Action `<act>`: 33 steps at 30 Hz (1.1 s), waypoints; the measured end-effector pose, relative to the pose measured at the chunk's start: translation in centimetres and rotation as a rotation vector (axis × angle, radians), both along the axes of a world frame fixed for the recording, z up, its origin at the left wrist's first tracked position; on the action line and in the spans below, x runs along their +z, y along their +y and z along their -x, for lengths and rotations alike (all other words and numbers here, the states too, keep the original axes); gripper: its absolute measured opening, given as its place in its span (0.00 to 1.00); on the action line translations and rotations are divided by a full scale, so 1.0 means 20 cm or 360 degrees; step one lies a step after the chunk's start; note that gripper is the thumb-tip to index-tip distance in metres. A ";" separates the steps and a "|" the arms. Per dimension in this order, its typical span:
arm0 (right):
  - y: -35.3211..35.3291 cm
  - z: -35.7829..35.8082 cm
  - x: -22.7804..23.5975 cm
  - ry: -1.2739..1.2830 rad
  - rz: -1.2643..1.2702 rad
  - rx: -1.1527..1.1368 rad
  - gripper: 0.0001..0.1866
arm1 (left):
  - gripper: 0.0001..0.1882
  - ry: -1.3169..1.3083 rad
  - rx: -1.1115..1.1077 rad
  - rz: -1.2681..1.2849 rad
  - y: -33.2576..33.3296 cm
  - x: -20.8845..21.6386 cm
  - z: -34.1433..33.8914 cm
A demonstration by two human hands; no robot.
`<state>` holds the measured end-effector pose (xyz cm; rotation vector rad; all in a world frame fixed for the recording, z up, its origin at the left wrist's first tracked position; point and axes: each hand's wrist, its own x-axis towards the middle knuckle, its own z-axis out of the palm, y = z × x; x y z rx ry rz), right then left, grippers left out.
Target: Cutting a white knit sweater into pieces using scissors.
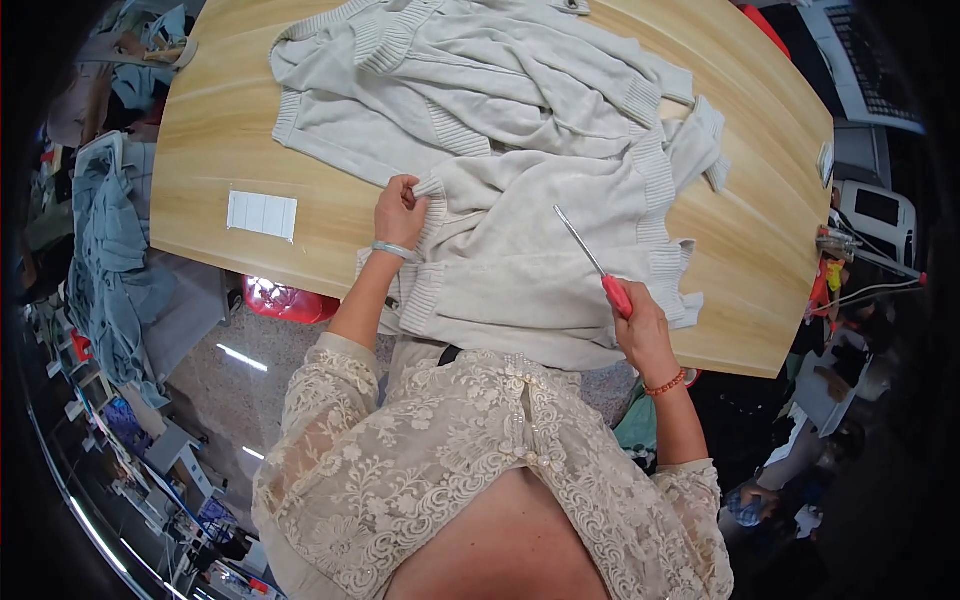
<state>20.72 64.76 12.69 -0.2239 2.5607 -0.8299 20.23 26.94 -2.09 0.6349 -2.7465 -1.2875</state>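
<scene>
A cream knitted sweater (540,250) lies crumpled over the near edge of the table. My left hand (402,208) is closed on its ribbed edge at the left, fingertips pinching the knit. In my right hand (645,330) is a tool with a red handle (619,297) and a long thin metal shaft (580,240); its exact kind I cannot tell. The shaft points up and to the left, over the sweater's right half. Beyond it lie more cream knitted garments (480,80) in a loose heap, their ribbed cuffs and hems showing.
The wood-grain table (200,170) bears a white paper slip (262,214) at its left. Below its left edge shows a red shiny seat (290,300). Grey-blue garments (110,250) hang at the far left. Tools and cables (850,245) cluster by the right edge.
</scene>
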 end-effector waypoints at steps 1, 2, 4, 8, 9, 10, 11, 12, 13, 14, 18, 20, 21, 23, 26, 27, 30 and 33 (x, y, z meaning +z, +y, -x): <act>0.00 0.00 -0.01 0.0003 -0.0008 0.0027 0.17 | 0.18 -0.0179 0.0080 -0.0356 -0.01 0.00 0.00; -0.01 0.01 -0.01 0.0013 -0.0010 0.0043 0.17 | 0.18 -0.0168 0.0095 -0.0359 -0.01 -0.01 -0.01; -0.02 0.04 0.00 0.0202 -0.0081 -0.0031 0.15 | 0.10 0.0421 0.0055 -0.0466 0.07 0.06 0.01; 0.03 0.18 0.07 0.0360 -0.0425 -0.0163 0.13 | 0.12 0.0359 -0.0779 -0.1013 0.32 0.55 -0.11; 0.01 0.23 0.09 0.0379 -0.0413 -0.0200 0.16 | 0.12 0.0327 -0.1014 -0.1116 0.36 0.63 -0.17; 0.03 0.28 0.09 0.0483 -0.0456 -0.0190 0.18 | 0.12 0.0322 -0.1265 -0.1135 0.42 0.65 -0.21; 0.03 0.31 0.14 0.0508 -0.0453 -0.0220 0.18 | 0.13 0.0147 -0.1336 -0.1228 0.48 0.72 -0.27; 0.00 0.37 0.18 0.0372 -0.0317 -0.0279 0.17 | 0.14 0.0053 -0.1317 -0.1159 0.51 0.74 -0.31; -0.03 0.41 0.19 0.0230 -0.0179 -0.0335 0.17 | 0.15 -0.0045 -0.1294 -0.1091 0.53 0.72 -0.36; -0.05 0.44 0.15 0.0246 0.0033 -0.0313 0.16 | 0.22 0.0086 -0.1214 -0.0856 0.54 0.62 -0.43; -0.12 0.47 -0.07 0.0425 0.0031 0.0029 0.12 | 0.40 -0.0052 -0.1204 0.0133 0.47 0.49 -0.45; -0.16 0.51 -0.21 0.0431 -0.0168 0.0073 0.12 | 0.51 -0.0134 -0.1123 0.0395 0.45 0.42 -0.45; -0.21 0.54 -0.25 0.0354 -0.0249 0.0127 0.11 | 0.53 -0.0086 -0.1016 0.0527 0.42 0.33 -0.48; -0.22 0.58 -0.36 0.0409 -0.0229 0.0176 0.13 | 0.52 -0.0033 -0.0860 0.0637 0.42 0.26 -0.49; -0.22 0.61 -0.45 0.0408 -0.0267 0.0379 0.20 | 0.45 -0.0057 -0.0942 0.0534 0.38 0.17 -0.46; -0.18 0.60 -0.49 0.0400 -0.0320 0.0420 0.20 | 0.35 0.0112 -0.0977 0.0628 0.39 0.17 -0.43; -0.12 0.57 -0.47 0.0385 -0.0384 0.0334 0.17 | 0.20 0.0158 -0.1217 0.0601 0.39 0.19 -0.38; 0.01 0.51 -0.31 0.0382 -0.0329 0.0206 0.24 | 0.19 0.0119 -0.1108 0.0363 0.38 0.34 -0.33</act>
